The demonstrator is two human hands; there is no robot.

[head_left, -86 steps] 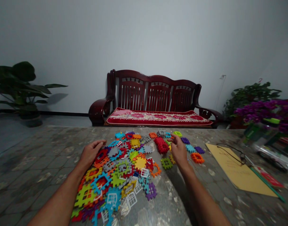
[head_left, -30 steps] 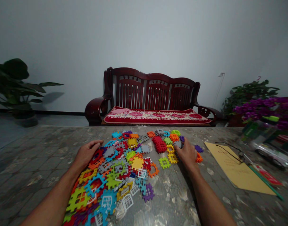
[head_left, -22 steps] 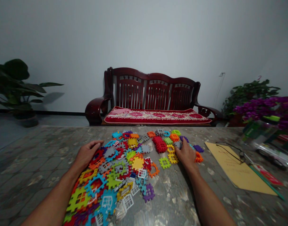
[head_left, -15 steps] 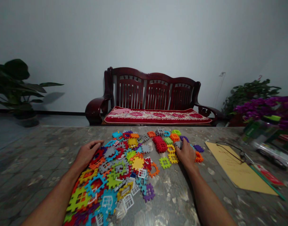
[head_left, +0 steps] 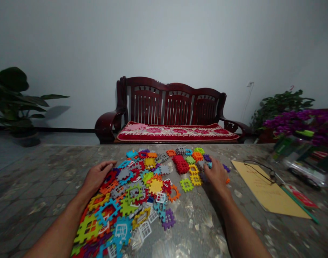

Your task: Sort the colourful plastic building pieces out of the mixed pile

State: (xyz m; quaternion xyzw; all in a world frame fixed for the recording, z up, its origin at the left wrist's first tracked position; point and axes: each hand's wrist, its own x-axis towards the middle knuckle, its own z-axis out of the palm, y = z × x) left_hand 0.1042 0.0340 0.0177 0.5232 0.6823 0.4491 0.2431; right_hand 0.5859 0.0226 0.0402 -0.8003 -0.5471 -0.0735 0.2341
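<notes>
My left hand point(head_left: 98, 175) rests along the left edge of a wide heap of interlocking plastic tiles point(head_left: 130, 193), fingers loosely stretched out, holding nothing. The heap mixes several colours, with white window inserts point(head_left: 145, 229) among them. My right hand point(head_left: 216, 175) is over the smaller group on the right, thumb and index finger around a light-blue tile point(head_left: 209, 165); its other fingers are mostly hidden. Near it lie a grey tile point(head_left: 201, 165), a yellow tile point(head_left: 196, 180) and a purple tile point(head_left: 226, 168). A red stack of tiles point(head_left: 181, 164) sits between both groups.
Eyeglasses point(head_left: 260, 171) and a green pencil point(head_left: 299, 205) lie on a yellow paper point(head_left: 266, 190) at the right. Beyond them are a toy car point(head_left: 306, 172), a clear bottle point(head_left: 298, 143) and purple flowers point(head_left: 295, 122). A wooden bench point(head_left: 177, 104) stands behind the table.
My right hand has shifted a little to the right, from beside the grey tile to the light-blue one. My left hand stays by the heap. The view has turned slightly.
</notes>
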